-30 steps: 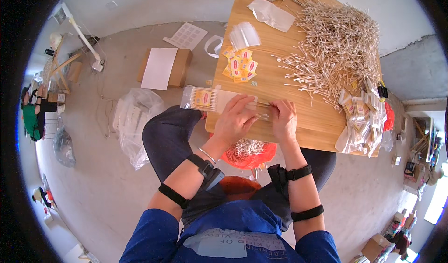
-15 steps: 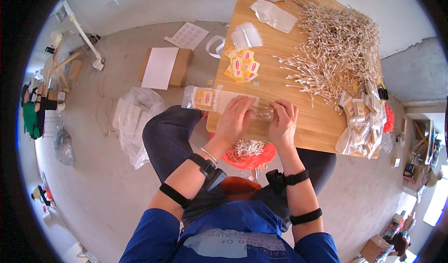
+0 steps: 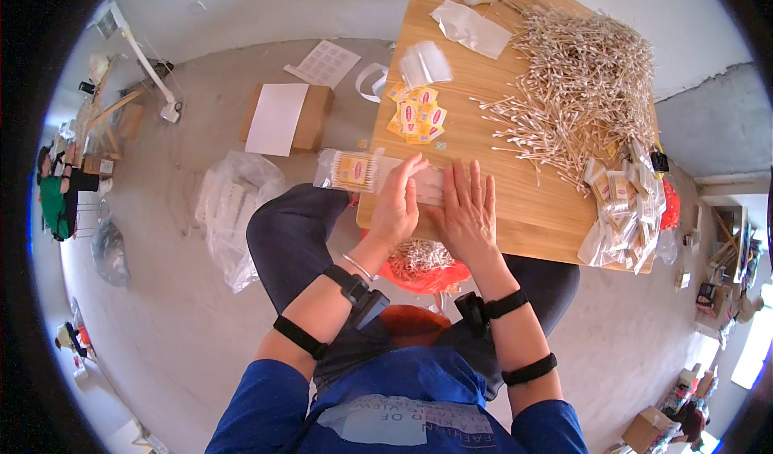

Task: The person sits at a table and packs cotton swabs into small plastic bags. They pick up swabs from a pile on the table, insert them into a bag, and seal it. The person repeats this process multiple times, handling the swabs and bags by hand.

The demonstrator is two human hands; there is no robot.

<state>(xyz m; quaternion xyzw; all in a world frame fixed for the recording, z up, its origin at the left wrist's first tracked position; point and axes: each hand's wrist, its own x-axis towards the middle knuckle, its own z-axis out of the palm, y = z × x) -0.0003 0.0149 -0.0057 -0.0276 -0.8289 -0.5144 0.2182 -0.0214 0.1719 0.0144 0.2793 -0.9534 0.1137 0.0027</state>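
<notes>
In the head view, one clear plastic sleeve (image 3: 429,186) lies on the wooden tabletop (image 3: 523,224) between the two hands, its contents too faint to make out; the left hand (image 3: 394,210) stands at its left side, thumb away from the fingers and pinching nothing visible; the right hand (image 3: 469,216) is laid flat, fingers outstretched, over its right part; the film looks light, soft and rather slippery, prone to creasing, so its side edges seem the best hold; counted, there is one filled packet (image 3: 353,170) left of the left hand, one stack of clear sleeves (image 3: 427,65), one crumpled white sheet (image 3: 471,27) and one red bag (image 3: 439,278) of swabs below; the yellow cards (image 3: 416,116), the heaped packets (image 3: 624,204) and the cotton swab pile (image 3: 592,75) overlap too much to count.
</notes>
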